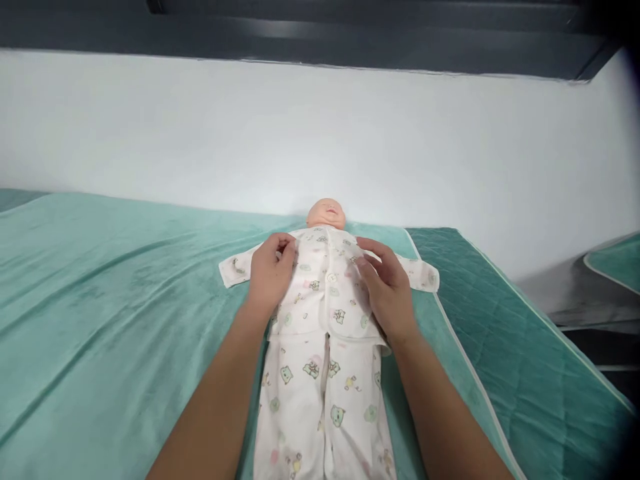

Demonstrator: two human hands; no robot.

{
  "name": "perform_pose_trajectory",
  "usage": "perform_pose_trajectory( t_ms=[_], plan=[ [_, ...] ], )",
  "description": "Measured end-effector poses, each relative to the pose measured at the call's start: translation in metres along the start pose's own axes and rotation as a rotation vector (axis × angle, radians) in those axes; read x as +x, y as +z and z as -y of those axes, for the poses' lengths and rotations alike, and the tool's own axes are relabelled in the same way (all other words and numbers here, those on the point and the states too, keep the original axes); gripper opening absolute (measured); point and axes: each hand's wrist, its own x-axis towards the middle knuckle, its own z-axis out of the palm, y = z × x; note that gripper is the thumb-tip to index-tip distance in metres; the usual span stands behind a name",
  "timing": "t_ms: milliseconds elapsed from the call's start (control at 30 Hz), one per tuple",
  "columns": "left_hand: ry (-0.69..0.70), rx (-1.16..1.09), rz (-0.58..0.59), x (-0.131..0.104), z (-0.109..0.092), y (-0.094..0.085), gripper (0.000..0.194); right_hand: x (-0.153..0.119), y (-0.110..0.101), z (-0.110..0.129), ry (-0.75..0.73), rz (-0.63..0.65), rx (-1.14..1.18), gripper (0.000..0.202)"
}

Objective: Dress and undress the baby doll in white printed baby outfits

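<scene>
A bald, pink-skinned baby doll (326,212) lies face up on a pale green, plush-looking sheet (125,307), its head near the plain white wall (300,133). It wears a white long-sleeved fabric top (311,308) printed with small animal figures, and matching white printed trousers (297,407), which run to the lower edge of the view. Both sleeves extend outward; a round, pale button (331,277) sits at the chest.

The left hand (274,267) is at one side of the chest, fingers curled, thumb close to the forefinger; whether it grips fabric cannot be determined. The right hand (387,283) is at the opposite side, half open, a gap between thumb and forefinger. A darker green quilted pad (530,340) shows beside the sheet.
</scene>
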Motion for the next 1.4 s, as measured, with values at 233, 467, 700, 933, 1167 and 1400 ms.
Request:
perform_pose_trajectory(
  t_ms=[233, 467, 700, 933, 1167, 1400],
  plan=[
    [0.144, 0.345, -0.029, 0.01, 0.034, 0.006, 0.03, 0.0, 0.002, -0.014, 0.024, 0.209, -0.123, 0.046],
    [0.147, 0.818, 0.015, -0.012, 0.05, -0.031, 0.059, -0.045, -0.02, -0.006, -0.08, 0.454, -0.261, 0.058],
    [-0.024, 0.962, 0.111, -0.009, 0.088, -0.084, 0.055, -0.051, -0.098, -0.044, -0.089, 0.151, -0.451, 0.06],
    [-0.009, 0.883, -0.049, 0.007, 0.1, -0.102, 0.044, 0.007, -0.163, -0.092, 0.224, -0.136, -0.861, 0.055],
    [-0.041, 0.731, -0.304, 0.006, 0.093, -0.101, 0.035, -0.001, -0.153, -0.081, 0.189, -0.271, -0.726, 0.041],
    [-0.261, 0.503, -0.296, 0.012, 0.096, -0.104, 0.032, -0.003, -0.159, -0.082, 0.326, -0.27, -0.706, 0.042]
  ],
)
